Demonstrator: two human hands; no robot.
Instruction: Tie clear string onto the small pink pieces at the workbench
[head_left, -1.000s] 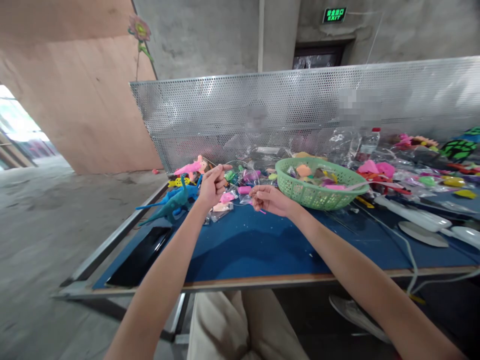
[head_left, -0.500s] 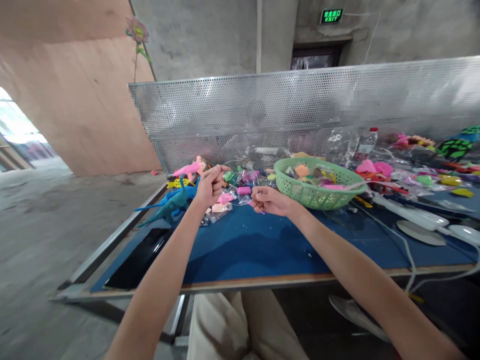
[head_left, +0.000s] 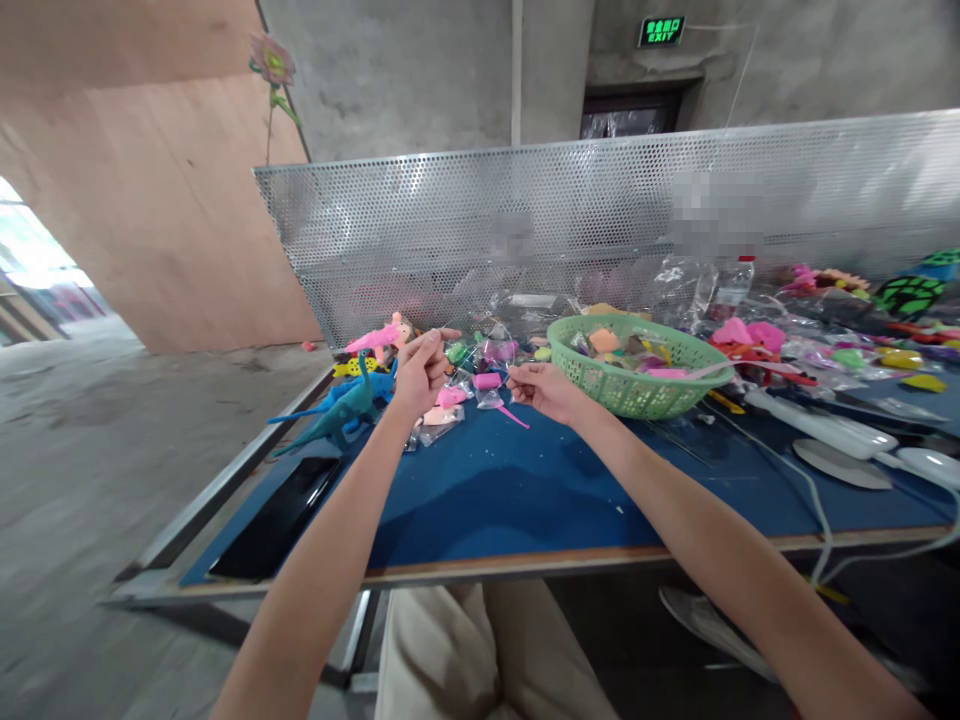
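Note:
My left hand is closed above the left part of the table, thumb pressed to the curled fingers and the index finger pointing right. What it pinches is too small to make out. Facing it, my right hand is closed in a pinch just left of the green basket; whatever is between its fingertips is too thin to name. Under and behind both hands lie a pink roll, a pink lump in clear plastic and a thin pink strip. Left of my left hand stands a teal long-necked dinosaur figure.
A black phone-like slab lies at the table's front left. On the right are white-handled tools, a cable and colourful clay-like pieces. A bottle stands by the perforated metal panel.
My right hand has shifted slightly right and up, uncovering the thin pink strip on the table. My left hand has hardly moved; both stay closed.

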